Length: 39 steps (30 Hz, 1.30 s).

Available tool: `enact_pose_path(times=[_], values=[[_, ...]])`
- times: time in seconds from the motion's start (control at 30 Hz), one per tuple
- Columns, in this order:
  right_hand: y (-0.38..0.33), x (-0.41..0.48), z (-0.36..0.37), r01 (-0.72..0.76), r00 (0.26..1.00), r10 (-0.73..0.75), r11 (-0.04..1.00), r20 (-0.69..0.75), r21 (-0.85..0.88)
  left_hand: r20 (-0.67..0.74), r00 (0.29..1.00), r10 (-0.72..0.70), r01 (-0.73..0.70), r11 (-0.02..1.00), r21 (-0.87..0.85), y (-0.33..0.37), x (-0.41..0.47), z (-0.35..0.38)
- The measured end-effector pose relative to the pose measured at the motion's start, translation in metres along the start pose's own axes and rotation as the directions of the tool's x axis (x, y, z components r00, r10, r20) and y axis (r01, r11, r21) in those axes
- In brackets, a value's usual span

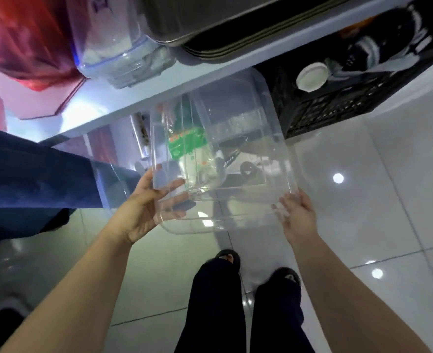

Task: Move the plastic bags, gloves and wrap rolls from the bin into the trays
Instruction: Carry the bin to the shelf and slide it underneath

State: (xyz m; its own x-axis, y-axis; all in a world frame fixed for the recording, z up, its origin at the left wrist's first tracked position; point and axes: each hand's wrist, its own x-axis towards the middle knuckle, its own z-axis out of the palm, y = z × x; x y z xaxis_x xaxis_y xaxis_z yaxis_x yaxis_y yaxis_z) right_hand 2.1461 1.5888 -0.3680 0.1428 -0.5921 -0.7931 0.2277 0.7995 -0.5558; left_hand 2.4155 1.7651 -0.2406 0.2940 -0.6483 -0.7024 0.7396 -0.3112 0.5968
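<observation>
Below shelf edge, over tiled floor (388,200): clear plastic bin (235,138), tilted, held at near rim. Left hand (146,207) gripping left corner; right hand (297,212) clasping right corner. Green-printed packet (187,143) visible through bin wall.

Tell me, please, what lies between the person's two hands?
In the head view, the clear plastic bin spans the stretch between the left hand and the right hand; each hand holds one near corner.
</observation>
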Motion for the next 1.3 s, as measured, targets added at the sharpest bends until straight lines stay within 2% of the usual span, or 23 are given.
enact_pose_path(times=[0.1,0.2,0.3,0.4,0.5,0.57,0.63,0.7,0.77,0.83,0.9,1.0,1.1,1.13,1.2,1.3], values=[[-0.007,-0.023,0.012,0.066,0.998,-0.067,0.995,-0.011,-0.07,-0.093,0.996,-0.005,0.007,1.0,0.026,0.003,-0.007,-0.022],[-0.014,-0.042,0.039,0.171,0.985,-0.171,0.975,0.01,-0.14,-0.238,0.97,0.044,0.011,0.975,0.222,0.007,-0.016,-0.042],[-0.016,-0.053,0.082,0.252,0.967,-0.236,0.939,0.093,-0.232,-0.349,0.918,0.187,-0.033,0.915,0.403,0.014,-0.023,-0.061],[-0.009,-0.06,0.13,0.3,0.952,-0.26,0.905,0.163,-0.303,-0.428,0.831,0.357,-0.066,0.826,0.56,0.027,-0.017,-0.088],[0.007,-0.064,0.163,0.327,0.945,-0.282,0.853,0.169,-0.408,-0.501,0.755,0.422,0.106,0.677,0.729,0.036,-0.008,-0.122],[0.017,-0.065,0.175,0.333,0.942,-0.294,0.792,0.158,-0.511,-0.546,0.727,0.417,0.214,0.617,0.757,0.037,-0.004,-0.14],[0.027,-0.063,0.179,0.337,0.939,-0.308,0.741,0.153,-0.581,-0.571,0.732,0.371,0.237,0.647,0.725,0.035,-0.001,-0.151],[0.034,-0.061,0.18,0.323,0.944,-0.291,0.703,0.158,-0.633,-0.525,0.791,0.315,0.109,0.771,0.627,0.031,-0.001,-0.157],[0.038,-0.059,0.177,0.266,0.964,-0.209,0.716,0.166,-0.646,-0.462,0.843,0.276,-0.037,0.886,0.462,0.029,-0.003,-0.159],[0.036,-0.058,0.174,0.208,0.977,-0.129,0.735,0.168,-0.645,-0.489,0.848,0.205,-0.05,0.949,0.311,0.029,-0.006,-0.161],[0.028,-0.054,0.17,0.184,0.98,-0.093,0.754,0.175,-0.63,-0.569,0.815,0.109,-0.067,0.993,0.094,0.025,-0.009,-0.161],[0.015,-0.045,0.159,0.116,0.986,-0.013,0.772,0.168,-0.625,-0.628,0.776,-0.055,-0.015,0.994,-0.105,0.0,-0.023,-0.162],[0.008,-0.035,0.152,0.003,0.977,0.129,0.787,0.169,-0.617,-0.534,0.83,-0.163,0.044,0.973,-0.228,-0.024,-0.034,-0.156],[0.006,-0.034,0.152,-0.015,0.975,0.15,0.785,0.167,-0.619,-0.523,0.836,-0.167,0.024,0.963,-0.269,-0.026,-0.034,-0.154],[0.005,-0.029,0.152,-0.006,0.976,0.142,0.778,0.167,-0.628,-0.576,0.804,-0.148,-0.037,0.954,-0.297,-0.024,-0.029,-0.15],[0.014,-0.035,0.153,-0.028,0.986,0.114,0.829,0.121,-0.558,-0.665,0.742,-0.088,-0.1,0.966,-0.239,-0.023,-0.022,-0.146]])
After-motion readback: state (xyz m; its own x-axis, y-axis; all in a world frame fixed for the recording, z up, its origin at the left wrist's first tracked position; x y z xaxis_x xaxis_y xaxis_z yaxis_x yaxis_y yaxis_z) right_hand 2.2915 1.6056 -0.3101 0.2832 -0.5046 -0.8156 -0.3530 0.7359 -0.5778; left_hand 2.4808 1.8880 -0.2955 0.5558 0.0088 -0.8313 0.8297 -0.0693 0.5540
